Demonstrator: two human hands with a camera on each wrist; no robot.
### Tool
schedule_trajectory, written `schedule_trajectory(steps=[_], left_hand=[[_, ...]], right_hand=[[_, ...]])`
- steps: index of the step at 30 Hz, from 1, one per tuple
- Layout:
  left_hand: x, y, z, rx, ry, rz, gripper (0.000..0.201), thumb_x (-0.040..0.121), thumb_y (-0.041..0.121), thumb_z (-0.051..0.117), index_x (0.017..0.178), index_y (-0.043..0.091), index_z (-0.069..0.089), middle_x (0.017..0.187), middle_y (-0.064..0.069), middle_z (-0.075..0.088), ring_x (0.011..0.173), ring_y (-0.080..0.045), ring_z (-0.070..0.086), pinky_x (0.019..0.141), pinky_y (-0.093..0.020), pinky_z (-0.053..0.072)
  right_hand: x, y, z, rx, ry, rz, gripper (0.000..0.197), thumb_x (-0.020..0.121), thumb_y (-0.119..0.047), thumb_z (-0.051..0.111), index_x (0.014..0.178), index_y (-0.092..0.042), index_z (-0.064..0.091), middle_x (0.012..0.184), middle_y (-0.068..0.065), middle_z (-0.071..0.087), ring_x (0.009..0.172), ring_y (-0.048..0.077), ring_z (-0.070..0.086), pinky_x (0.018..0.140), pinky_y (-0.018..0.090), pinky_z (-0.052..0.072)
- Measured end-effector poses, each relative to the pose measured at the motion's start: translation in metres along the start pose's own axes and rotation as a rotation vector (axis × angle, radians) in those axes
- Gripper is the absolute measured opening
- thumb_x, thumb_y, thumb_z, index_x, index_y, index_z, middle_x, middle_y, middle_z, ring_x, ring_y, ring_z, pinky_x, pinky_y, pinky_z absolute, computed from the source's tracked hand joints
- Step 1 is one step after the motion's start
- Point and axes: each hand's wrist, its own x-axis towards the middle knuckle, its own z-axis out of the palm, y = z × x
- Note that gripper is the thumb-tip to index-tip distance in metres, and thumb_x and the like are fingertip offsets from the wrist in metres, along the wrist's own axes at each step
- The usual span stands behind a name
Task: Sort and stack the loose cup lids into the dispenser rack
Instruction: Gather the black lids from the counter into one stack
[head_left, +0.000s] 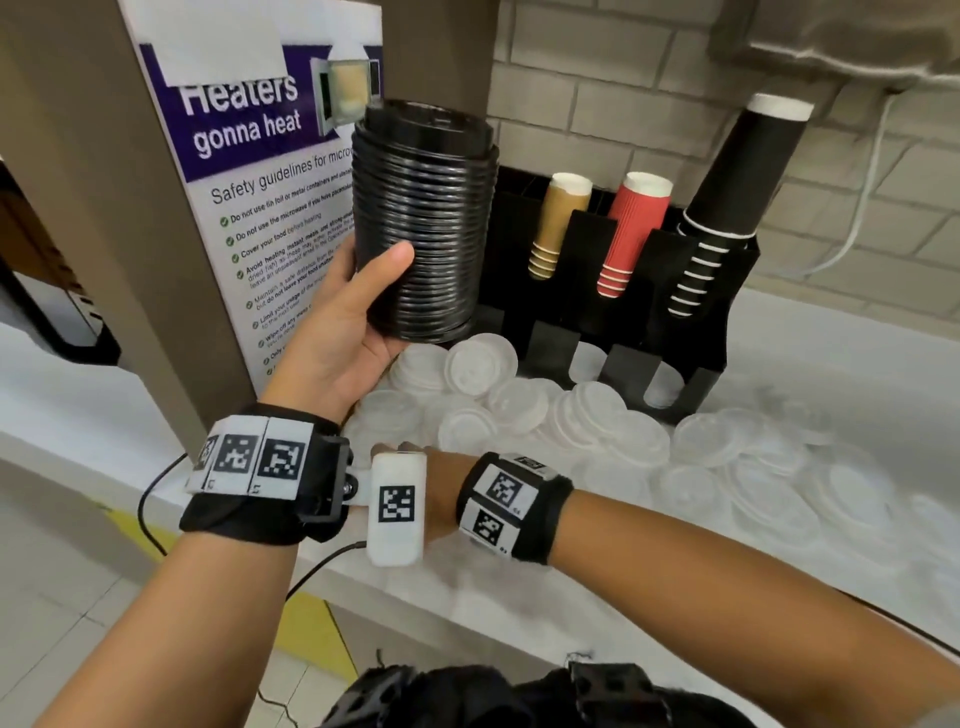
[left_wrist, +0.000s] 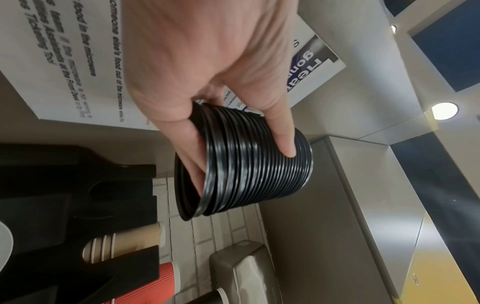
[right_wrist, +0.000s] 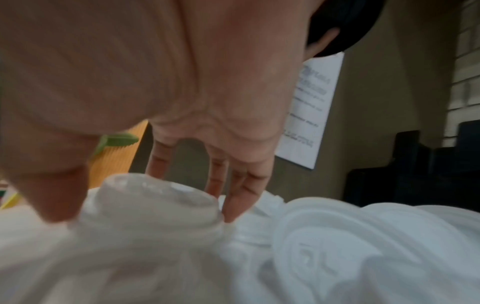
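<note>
My left hand (head_left: 358, 312) holds a tall stack of black lids (head_left: 423, 223) upright in the air, in front of the poster and left of the black dispenser rack (head_left: 717, 322). In the left wrist view the thumb and fingers wrap that black stack (left_wrist: 259, 170). Loose white lids (head_left: 597, 426) lie heaped on the counter before the rack. My right hand (head_left: 439, 478) reaches down into the heap's left end, half hidden behind the left wrist camera. In the right wrist view its thumb and fingers (right_wrist: 233, 203) pinch a white lid (right_wrist: 155, 191).
The rack holds brown cups (head_left: 561, 223), red cups (head_left: 631, 228) and tall black cups (head_left: 737, 182); white lids show in its lower slots (head_left: 587, 361). A pillar with a microwave poster (head_left: 249, 171) stands left. The white counter (head_left: 857, 364) runs right, its front edge near my arms.
</note>
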Motion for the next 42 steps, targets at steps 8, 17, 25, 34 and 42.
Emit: schedule_trajectory(steps=[8, 17, 25, 34, 42], left_hand=[[0.002, -0.001, 0.000, 0.009, 0.018, 0.015, 0.059, 0.084, 0.018, 0.063, 0.140, 0.016, 0.044, 0.134, -0.008, 0.059, 0.119, -0.025, 0.061, 0.081, -0.040, 0.057], [0.004, -0.008, 0.006, 0.025, -0.006, 0.001, 0.062, 0.084, 0.018, 0.064, 0.141, 0.016, 0.042, 0.136, -0.008, 0.058, 0.120, -0.024, 0.061, 0.082, -0.039, 0.056], [0.007, -0.010, 0.010, 0.008, -0.019, 0.012, 0.059, 0.088, 0.016, 0.059, 0.144, 0.013, 0.038, 0.137, -0.009, 0.056, 0.121, -0.025, 0.060, 0.081, -0.038, 0.057], [0.009, -0.016, 0.008, 0.035, 0.002, -0.001, 0.062, 0.087, 0.017, 0.060, 0.145, 0.013, 0.038, 0.142, -0.010, 0.053, 0.124, -0.026, 0.057, 0.084, -0.040, 0.057], [0.010, -0.016, 0.005, 0.016, 0.014, -0.015, 0.061, 0.083, 0.018, 0.064, 0.141, 0.016, 0.042, 0.135, -0.008, 0.059, 0.120, -0.024, 0.060, 0.085, -0.040, 0.056]], right_hand=[[-0.034, 0.035, -0.008, -0.078, 0.028, -0.076, 0.079, 0.073, -0.043, 0.076, 0.140, -0.037, 0.034, 0.124, 0.008, 0.029, 0.104, 0.030, 0.041, 0.083, 0.040, 0.046], [-0.032, 0.031, 0.014, -0.353, -0.182, -0.044, 0.094, 0.073, -0.039, 0.078, 0.147, -0.025, 0.021, 0.143, 0.010, 0.026, 0.120, 0.030, 0.034, 0.100, 0.048, 0.038], [-0.061, 0.062, -0.017, 0.143, 0.165, -0.066, 0.079, 0.062, -0.033, 0.084, 0.128, -0.028, 0.040, 0.115, 0.006, 0.043, 0.104, 0.026, 0.043, 0.083, 0.040, 0.046], [-0.110, 0.155, -0.017, -0.114, -0.096, 0.487, 0.080, 0.067, -0.047, 0.078, 0.132, -0.038, 0.032, 0.118, -0.003, 0.038, 0.110, 0.021, 0.041, 0.087, 0.036, 0.043], [-0.017, 0.066, -0.021, -0.281, 0.286, -0.031, 0.047, 0.090, -0.037, 0.056, 0.135, -0.036, 0.045, 0.121, 0.007, 0.042, 0.110, 0.027, 0.038, 0.086, 0.042, 0.033]])
